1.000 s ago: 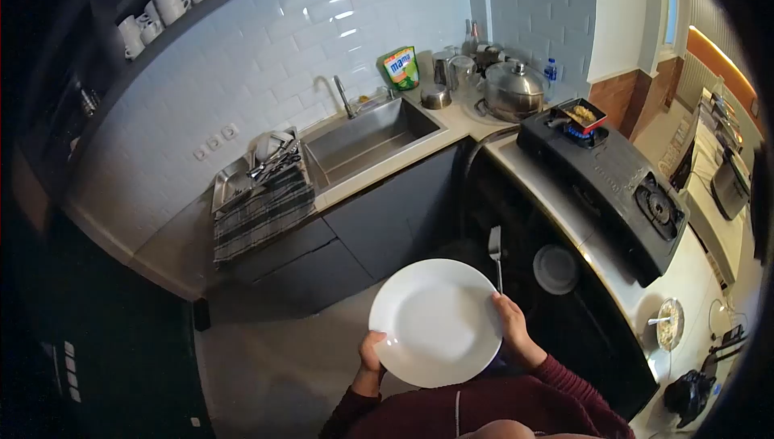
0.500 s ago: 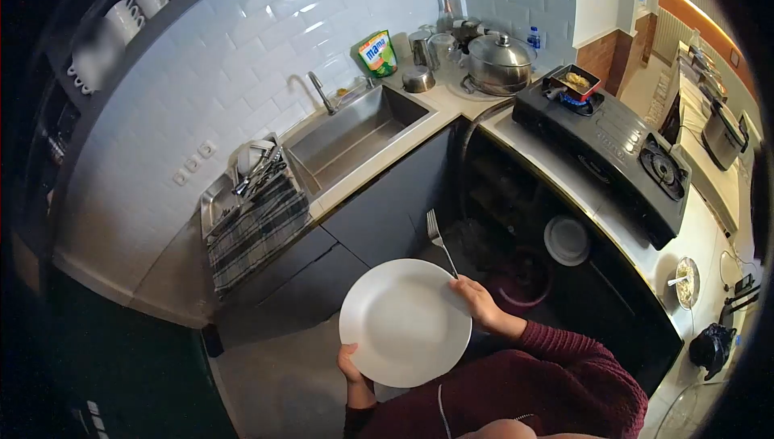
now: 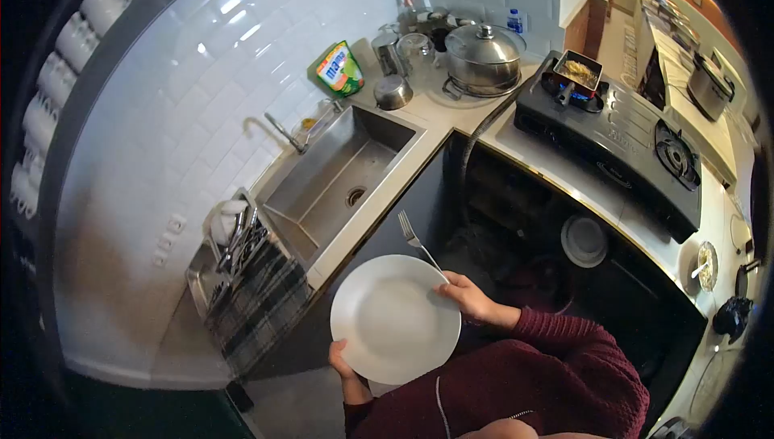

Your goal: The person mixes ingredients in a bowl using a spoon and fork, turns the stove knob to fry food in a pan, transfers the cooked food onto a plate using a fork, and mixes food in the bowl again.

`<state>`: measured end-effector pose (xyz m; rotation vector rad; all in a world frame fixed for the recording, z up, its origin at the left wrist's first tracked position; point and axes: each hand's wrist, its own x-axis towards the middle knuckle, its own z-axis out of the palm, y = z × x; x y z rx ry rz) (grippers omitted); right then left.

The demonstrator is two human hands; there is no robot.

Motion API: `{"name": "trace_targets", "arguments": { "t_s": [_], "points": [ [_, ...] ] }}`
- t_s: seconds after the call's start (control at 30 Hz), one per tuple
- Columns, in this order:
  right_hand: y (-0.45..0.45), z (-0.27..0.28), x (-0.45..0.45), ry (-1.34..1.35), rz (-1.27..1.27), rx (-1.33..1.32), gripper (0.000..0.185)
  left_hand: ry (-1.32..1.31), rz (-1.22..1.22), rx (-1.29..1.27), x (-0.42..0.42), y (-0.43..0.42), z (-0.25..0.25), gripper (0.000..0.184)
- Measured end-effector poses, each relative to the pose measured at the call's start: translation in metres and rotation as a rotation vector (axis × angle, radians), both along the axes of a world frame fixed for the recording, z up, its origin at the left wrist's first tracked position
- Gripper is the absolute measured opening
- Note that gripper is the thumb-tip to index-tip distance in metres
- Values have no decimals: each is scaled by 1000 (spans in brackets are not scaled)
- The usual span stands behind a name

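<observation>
Between my two hands is a white round plate, its face turned up. My left hand grips the plate's lower left rim, with the thumb on top. At the upper right rim my right hand pinches the plate together with a metal fork, whose tines point up and to the left beyond the rim. The plate's face shows no food.
A steel sink lies ahead, beside a rack of utensils and a checkered cloth. A small red pan sits over a lit flame on the black stove. A lidded pot stands in the corner.
The view has swung, and the plate now appears further left in it. The fork has turned from upright to leaning left. Both hands have kept their hold.
</observation>
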<state>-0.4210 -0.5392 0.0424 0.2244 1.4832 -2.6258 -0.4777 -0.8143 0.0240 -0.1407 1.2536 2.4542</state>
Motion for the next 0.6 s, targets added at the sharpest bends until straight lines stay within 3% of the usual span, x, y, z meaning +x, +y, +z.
{"name": "trace_targets", "arguments": {
  "t_s": [0.13,0.23,0.33,0.43,0.47,0.6],
  "points": [
    [13,19,-40,-16,-69,9,34,-27,-155,9,-67,5,-7,56],
    [21,23,-54,-39,-119,182,35,-4,-184,-28,-107,21,-13,55],
    [19,10,-67,-74,-276,72,36,-10,-285,-182,-153,34,-18,53],
    [14,2,-80,-125,-429,-45,35,-94,-493,65,-195,62,-6,47],
    [12,5,-84,-98,-466,-86,34,-101,-477,-29,-219,60,-23,46],
    [2,9,-100,-65,-707,-69,31,-21,-755,-7,-269,100,8,48]
  ]
}}
